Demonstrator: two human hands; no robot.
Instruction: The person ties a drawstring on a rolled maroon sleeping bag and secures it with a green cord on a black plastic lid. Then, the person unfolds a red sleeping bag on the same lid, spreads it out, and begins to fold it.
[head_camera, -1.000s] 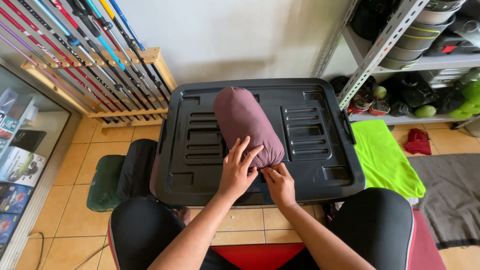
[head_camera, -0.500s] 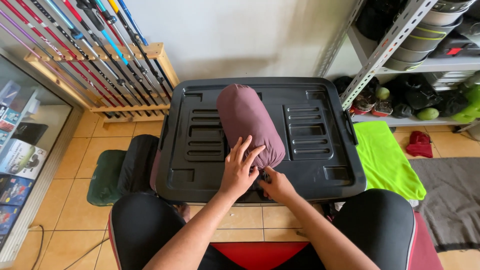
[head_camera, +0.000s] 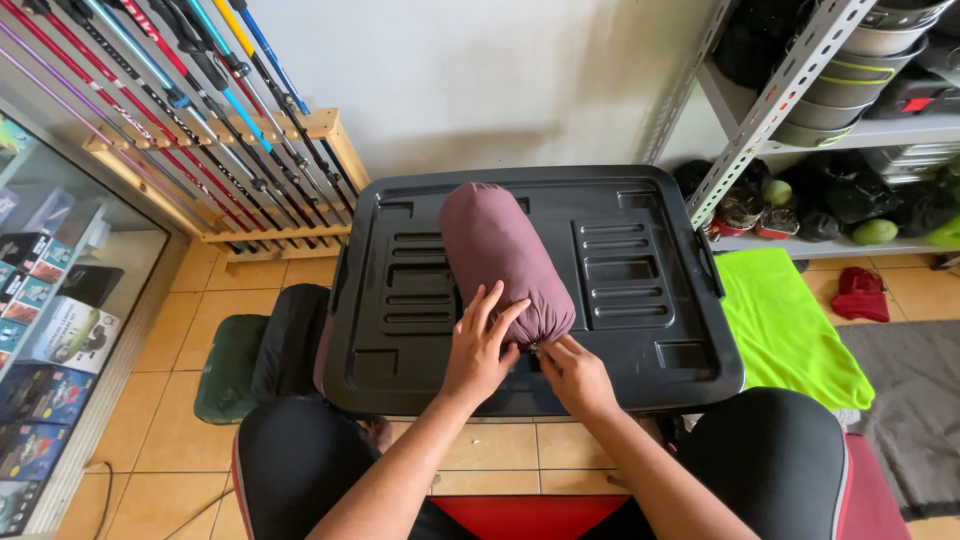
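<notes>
A mauve, tightly stuffed cylindrical sack (head_camera: 497, 255) lies lengthwise on the black plastic lid of a storage box (head_camera: 620, 300). My left hand (head_camera: 478, 350) rests flat on the near end of the sack, fingers spread over the cloth. My right hand (head_camera: 572, 372) pinches something small, a cord or toggle, at the gathered mouth of the sack, just under its near end. My knees in black trousers frame the bottom of the view.
A wooden rack of coloured trekking poles (head_camera: 200, 110) leans against the wall at left. A glass display case (head_camera: 50, 300) stands far left. Metal shelving (head_camera: 800, 90) with pots and bags is at right, above a green cloth (head_camera: 785, 325). Dark rolled bags (head_camera: 260, 355) lie left of the box.
My right hand has shifted slightly at the sack's mouth, fingers now pinched closer to the opening. The left hand stays on the sack. The camera view has drifted a little.
</notes>
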